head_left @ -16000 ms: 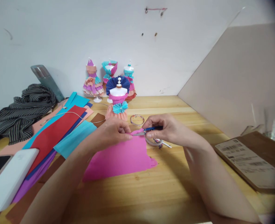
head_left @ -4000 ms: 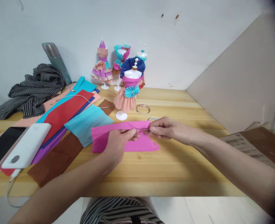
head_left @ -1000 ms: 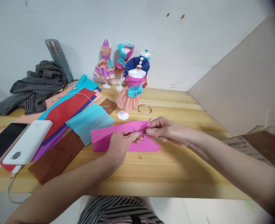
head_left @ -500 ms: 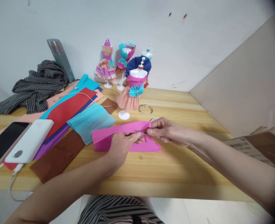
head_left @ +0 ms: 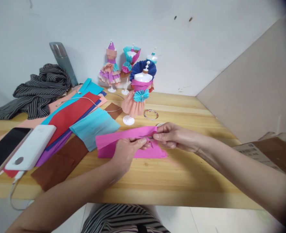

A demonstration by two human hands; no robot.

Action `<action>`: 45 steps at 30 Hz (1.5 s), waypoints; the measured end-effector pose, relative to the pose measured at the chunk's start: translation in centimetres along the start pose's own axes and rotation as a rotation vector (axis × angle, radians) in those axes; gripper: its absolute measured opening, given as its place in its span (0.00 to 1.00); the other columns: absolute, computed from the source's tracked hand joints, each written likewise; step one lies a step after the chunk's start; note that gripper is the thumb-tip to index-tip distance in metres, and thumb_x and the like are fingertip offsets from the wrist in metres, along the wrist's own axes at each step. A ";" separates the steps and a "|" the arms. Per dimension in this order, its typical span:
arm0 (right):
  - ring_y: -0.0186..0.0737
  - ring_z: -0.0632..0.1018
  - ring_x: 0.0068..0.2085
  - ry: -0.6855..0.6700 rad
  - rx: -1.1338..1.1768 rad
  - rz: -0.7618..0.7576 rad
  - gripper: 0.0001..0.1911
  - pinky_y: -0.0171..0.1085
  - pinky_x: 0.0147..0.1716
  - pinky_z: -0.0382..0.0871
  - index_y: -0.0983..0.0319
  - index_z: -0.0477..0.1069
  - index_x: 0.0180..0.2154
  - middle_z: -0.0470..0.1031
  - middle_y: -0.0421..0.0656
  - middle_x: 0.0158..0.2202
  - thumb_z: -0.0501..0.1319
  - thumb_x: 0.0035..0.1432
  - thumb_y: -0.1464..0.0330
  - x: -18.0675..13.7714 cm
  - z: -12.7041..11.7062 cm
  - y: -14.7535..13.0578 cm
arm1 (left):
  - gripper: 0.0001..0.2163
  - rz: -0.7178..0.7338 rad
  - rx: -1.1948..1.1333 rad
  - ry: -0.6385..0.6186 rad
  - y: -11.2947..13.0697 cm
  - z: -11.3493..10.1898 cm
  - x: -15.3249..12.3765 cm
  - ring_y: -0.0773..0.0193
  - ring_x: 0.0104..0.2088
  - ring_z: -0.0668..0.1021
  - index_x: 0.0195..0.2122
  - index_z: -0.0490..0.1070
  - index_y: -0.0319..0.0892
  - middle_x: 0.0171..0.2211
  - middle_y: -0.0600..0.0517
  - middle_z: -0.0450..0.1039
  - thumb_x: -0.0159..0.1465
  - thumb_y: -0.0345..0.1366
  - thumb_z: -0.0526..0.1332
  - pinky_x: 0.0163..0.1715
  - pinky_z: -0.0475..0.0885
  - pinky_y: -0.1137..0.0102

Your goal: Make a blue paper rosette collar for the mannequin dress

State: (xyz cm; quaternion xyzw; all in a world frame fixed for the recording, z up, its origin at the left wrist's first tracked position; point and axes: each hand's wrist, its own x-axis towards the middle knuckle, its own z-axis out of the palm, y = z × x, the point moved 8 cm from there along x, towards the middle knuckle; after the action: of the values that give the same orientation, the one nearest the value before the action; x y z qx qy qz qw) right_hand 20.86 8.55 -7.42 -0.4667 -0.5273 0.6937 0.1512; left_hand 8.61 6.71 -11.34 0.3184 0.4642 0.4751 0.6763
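Observation:
A folded pink crepe paper strip [head_left: 113, 142] lies on the wooden table [head_left: 172, 174] in front of me. My left hand [head_left: 128, 150] pinches its upper edge near the middle. My right hand [head_left: 174, 136] is closed on small scissors [head_left: 146, 137], whose thin metal blades point left into the paper's fold between my two hands. Just behind stands a white mannequin doll [head_left: 139, 94] with a pink, peach and blue paper dress.
Coloured paper sheets [head_left: 72, 116] fan out at left, beside a white power bank [head_left: 31, 147] and a phone [head_left: 2, 153]. Three more dressed dolls [head_left: 111, 68] stand by the wall. A tape ring [head_left: 151, 114], striped cloth [head_left: 38, 89], a flask [head_left: 61, 61] and a cardboard parcel [head_left: 266, 152] are also here.
Over the last second the hands and the pink strip have barely moved; the scissor blades stay in the fold. Earlier, the paper lay as a wider sheet and has since been folded into a strip.

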 end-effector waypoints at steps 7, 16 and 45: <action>0.22 0.50 0.15 -0.054 -0.016 -0.028 0.20 0.32 0.16 0.36 0.66 0.68 0.21 0.54 0.30 0.13 0.69 0.47 0.57 0.3 0.3 -0.6 | 0.05 -0.026 -0.008 -0.026 0.0 0.5 -0.3 0.66 0.25 0.79 0.21 0.78 0.40 0.21 0.53 0.79 0.52 0.28 0.66 0.33 0.74 0.71; 0.21 0.49 0.16 -0.047 -0.037 -0.021 0.20 0.31 0.16 0.36 0.67 0.69 0.23 0.55 0.30 0.14 0.69 0.47 0.56 0.8 0.6 -0.3 | 0.03 -0.043 0.019 -0.063 -0.4 0.5 -0.2 0.65 0.26 0.79 0.23 0.78 0.40 0.22 0.53 0.78 0.53 0.29 0.66 0.35 0.74 0.68; 0.20 0.48 0.15 -0.040 0.039 0.015 0.23 0.32 0.16 0.34 0.65 0.65 0.20 0.55 0.30 0.14 0.72 0.43 0.56 1.2 0.8 0.0 | 0.06 -0.047 0.131 -0.086 -0.7 0.4 -0.5 0.61 0.33 0.80 0.22 0.77 0.43 0.26 0.52 0.81 0.55 0.35 0.65 0.43 0.72 0.67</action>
State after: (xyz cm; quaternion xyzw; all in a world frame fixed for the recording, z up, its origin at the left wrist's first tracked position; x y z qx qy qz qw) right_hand 19.59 8.87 -8.01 -0.4535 -0.5131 0.7142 0.1445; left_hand 9.11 5.97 -11.63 0.3712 0.4724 0.4136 0.6841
